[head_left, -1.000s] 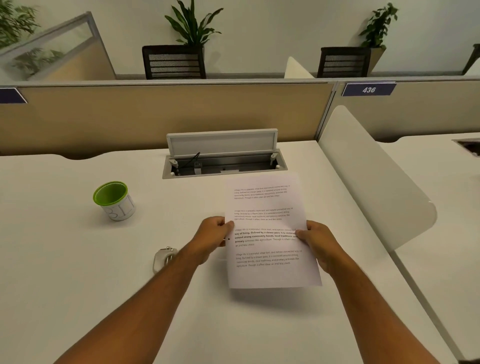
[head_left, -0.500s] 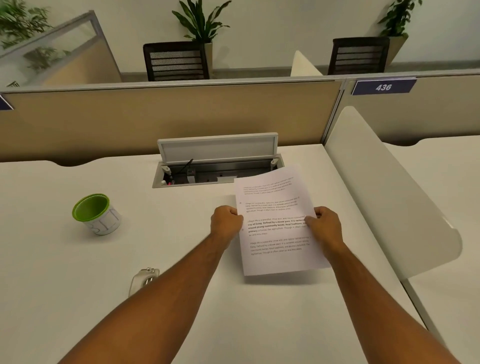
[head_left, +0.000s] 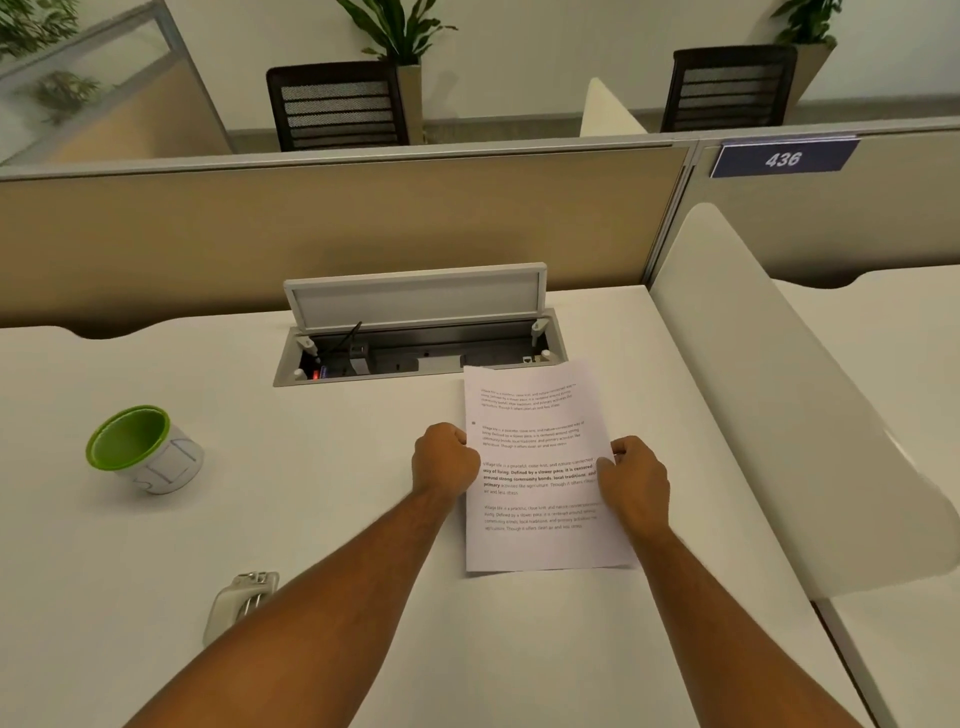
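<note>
A printed sheet of paper (head_left: 535, 447) with several blocks of text is held over the white desk (head_left: 208, 530), in front of the open cable box. My left hand (head_left: 444, 460) grips its left edge with curled fingers. My right hand (head_left: 634, 475) grips the right edge the same way. The sheet's near end casts a shadow on the desk, and its far end reaches the cable box rim.
A green-rimmed white cup (head_left: 143, 449) stands at the left. A white stapler (head_left: 239, 603) lies near my left forearm. The cable box (head_left: 415, 338) has its lid raised. A white divider panel (head_left: 789, 405) borders the desk on the right; a beige partition (head_left: 311, 234) runs behind.
Both hands have carried the paper a little farther from me and to the right, toward the cable box. The view has shifted, so the cup and stapler sit farther left.
</note>
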